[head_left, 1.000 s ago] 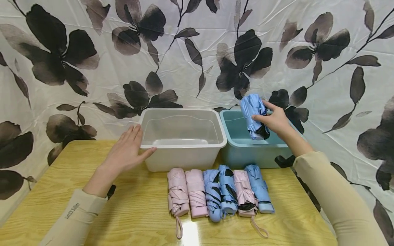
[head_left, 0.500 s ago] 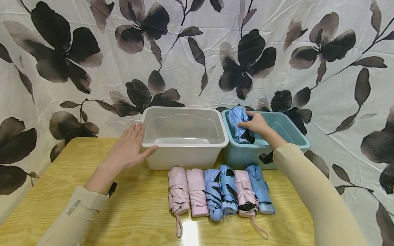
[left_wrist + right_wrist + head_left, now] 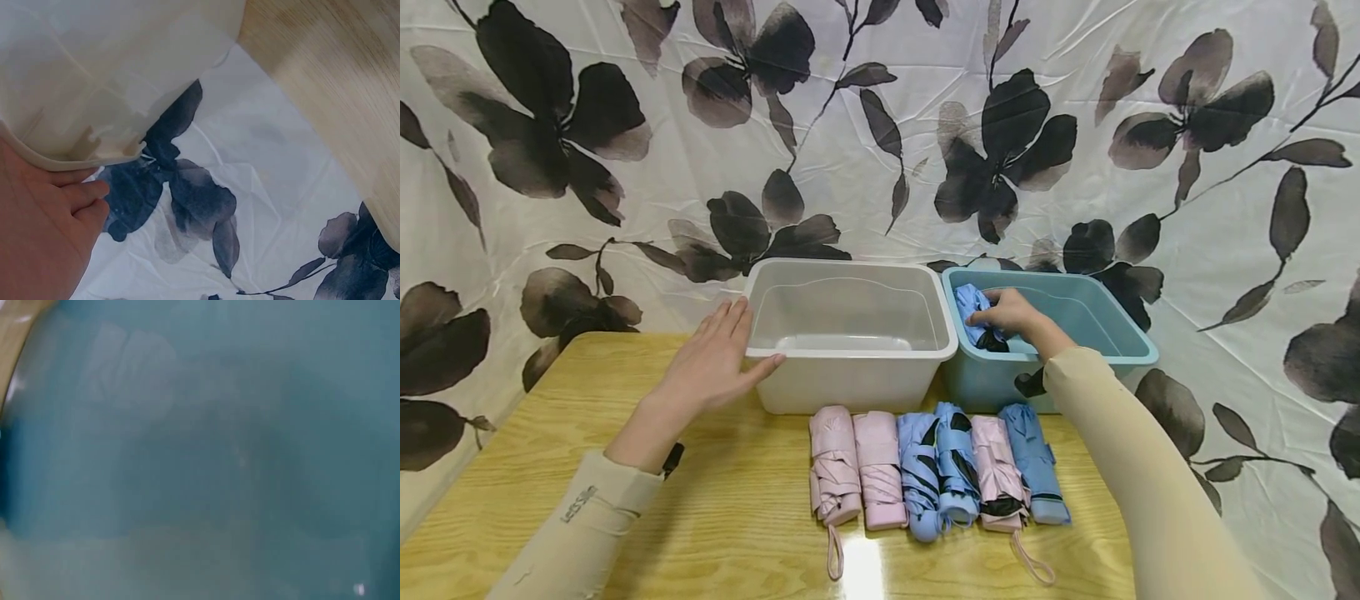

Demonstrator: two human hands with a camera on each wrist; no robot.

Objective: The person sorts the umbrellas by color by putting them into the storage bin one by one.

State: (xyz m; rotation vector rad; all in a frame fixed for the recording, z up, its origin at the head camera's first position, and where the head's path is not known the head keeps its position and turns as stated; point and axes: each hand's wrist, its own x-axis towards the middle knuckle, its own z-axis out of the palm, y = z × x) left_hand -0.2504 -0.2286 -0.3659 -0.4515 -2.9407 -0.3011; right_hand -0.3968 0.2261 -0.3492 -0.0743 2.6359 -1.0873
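Observation:
In the head view my right hand (image 3: 1011, 312) grips a folded blue umbrella (image 3: 972, 315) with black patches, down inside the left end of the teal bin (image 3: 1075, 292). The umbrella's lower part is hidden by the bin's front wall. My left hand (image 3: 711, 354) rests with straight fingers against the left rim of the white bin (image 3: 850, 383), thumb at its front corner. The left wrist view shows the left hand (image 3: 47, 219) along that bin's rim. A blurred teal bin wall (image 3: 219, 456) fills most of the right wrist view.
A row of folded umbrellas lies in front of the bins: pink ones (image 3: 835, 467) and blue ones (image 3: 1033, 462), some with wrist loops. The wooden table (image 3: 737, 508) ends at a floral cloth (image 3: 880, 125) hanging behind it. Both bins stand side by side.
My right hand has carried the blue umbrella left and down, from above the teal bin into its left end. The left hand stays at the white bin's rim.

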